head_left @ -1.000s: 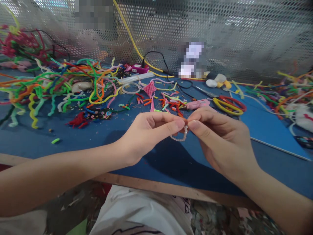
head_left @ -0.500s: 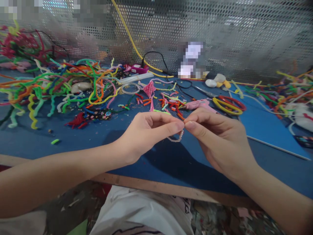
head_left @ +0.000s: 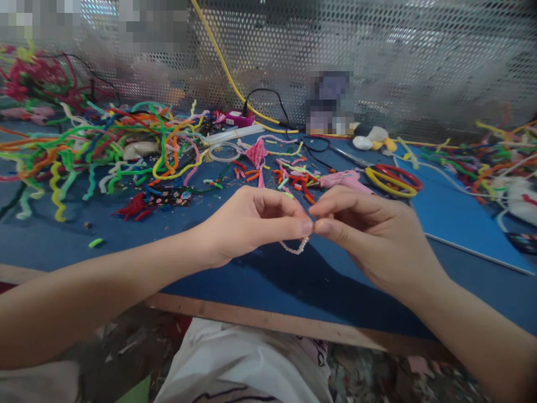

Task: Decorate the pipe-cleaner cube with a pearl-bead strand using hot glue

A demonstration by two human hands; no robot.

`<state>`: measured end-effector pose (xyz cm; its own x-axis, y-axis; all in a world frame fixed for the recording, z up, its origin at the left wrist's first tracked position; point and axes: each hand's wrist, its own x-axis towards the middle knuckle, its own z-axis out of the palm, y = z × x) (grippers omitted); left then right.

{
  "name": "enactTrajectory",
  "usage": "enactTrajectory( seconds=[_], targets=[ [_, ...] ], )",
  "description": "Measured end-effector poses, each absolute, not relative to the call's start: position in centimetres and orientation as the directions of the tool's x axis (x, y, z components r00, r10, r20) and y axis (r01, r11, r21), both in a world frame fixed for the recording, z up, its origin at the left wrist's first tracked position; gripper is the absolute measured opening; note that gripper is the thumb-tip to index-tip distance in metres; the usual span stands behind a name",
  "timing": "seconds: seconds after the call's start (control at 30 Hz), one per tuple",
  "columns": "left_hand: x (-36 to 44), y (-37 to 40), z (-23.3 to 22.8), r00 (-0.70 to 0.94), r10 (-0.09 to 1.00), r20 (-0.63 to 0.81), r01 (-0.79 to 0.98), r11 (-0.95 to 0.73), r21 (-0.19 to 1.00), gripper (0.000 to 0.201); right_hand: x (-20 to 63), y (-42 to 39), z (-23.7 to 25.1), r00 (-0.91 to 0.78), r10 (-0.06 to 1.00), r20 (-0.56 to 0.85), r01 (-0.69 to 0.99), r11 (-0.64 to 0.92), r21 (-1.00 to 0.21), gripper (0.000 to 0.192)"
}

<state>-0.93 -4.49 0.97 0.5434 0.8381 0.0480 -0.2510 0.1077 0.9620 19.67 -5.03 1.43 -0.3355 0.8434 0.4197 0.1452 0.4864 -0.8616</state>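
Two pinching grips, left hand (head_left: 251, 226) and right hand (head_left: 369, 240), on one bead string (head_left: 295, 247) above blue table (head_left: 168, 246).

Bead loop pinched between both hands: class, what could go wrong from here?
1. The small loop of white beads hangs from fingertip pinches of the left hand and right hand; a slip might drop it.
2. It could fall past the wooden edge of the blue table.

bare blue table (head_left: 138, 240) near left; pipe cleaners (head_left: 104, 145), scissors (head_left: 392, 179) crowd beyond.
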Motion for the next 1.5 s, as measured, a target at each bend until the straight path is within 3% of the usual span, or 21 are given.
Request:
enactTrajectory(
  seconds=[0.13, 0.27, 0.4, 0.77, 0.93, 1.07, 1.17, 1.33, 1.5],
  targets=[
    [-1.2, -4.3, 1.3, 0.628, 0.777, 0.040, -0.171, 0.088, 0.981, 0.020, 20.3, -4.6, 1.8, -0.457, 0.802, 0.385, 0.149, 0.496, -0.856, 0.042],
    [-1.2, -4.4, 1.2, 0.652, 0.758, 0.032, -0.152, 0.089, 0.984, 0.018, 20.7, -4.4, 2.5, -0.537, 0.701, 0.470, 0.202, 0.648, -0.735, 0.017],
    [-1.0, -4.4, 1.1, 0.623, 0.782, 0.025, -0.177, 0.110, 0.978, 0.016, 20.5, -4.4, 2.9, -0.488, 0.688, 0.536, 0.218, 0.691, -0.689, 0.002],
    [-0.6, -4.9, 1.2, 0.536, 0.842, 0.058, -0.205, 0.064, 0.977, 0.013, 20.2, -4.8, 2.8, -0.404, 0.765, 0.502, 0.287, 0.626, -0.725, 0.014],
    [-0.6, -5.4, 1.5, 0.431, 0.878, 0.207, -0.012, -0.224, 0.975, 0.007, 20.3, -5.0, 1.7, -0.334, 0.859, 0.387, 0.211, 0.468, -0.858, 0.006],
    [-0.7, -6.0, 1.8, 0.361, 0.838, 0.408, 0.167, -0.489, 0.856, 0.005, 20.0, -5.1, 1.5, -0.277, 0.895, 0.348, 0.165, 0.402, -0.901, 0.005],
    [-0.8, -6.2, 1.9, 0.363, 0.805, 0.469, 0.205, -0.560, 0.803, 0.007, 19.9, -5.1, 1.5, -0.303, 0.906, 0.295, 0.107, 0.340, -0.934, 0.007],
    [-0.7, -6.1, 1.7, 0.366, 0.845, 0.391, 0.153, -0.469, 0.870, 0.006, 20.0, -5.0, 1.2, -0.383, 0.894, 0.234, 0.007, 0.256, -0.967, 0.010],
    [-0.7, -6.0, 1.5, 0.393, 0.888, 0.239, 0.023, -0.269, 0.963, 0.007, 20.2, -5.1, 1.2, -0.367, 0.898, 0.245, 0.058, 0.285, -0.957, 0.005]
  ],
)
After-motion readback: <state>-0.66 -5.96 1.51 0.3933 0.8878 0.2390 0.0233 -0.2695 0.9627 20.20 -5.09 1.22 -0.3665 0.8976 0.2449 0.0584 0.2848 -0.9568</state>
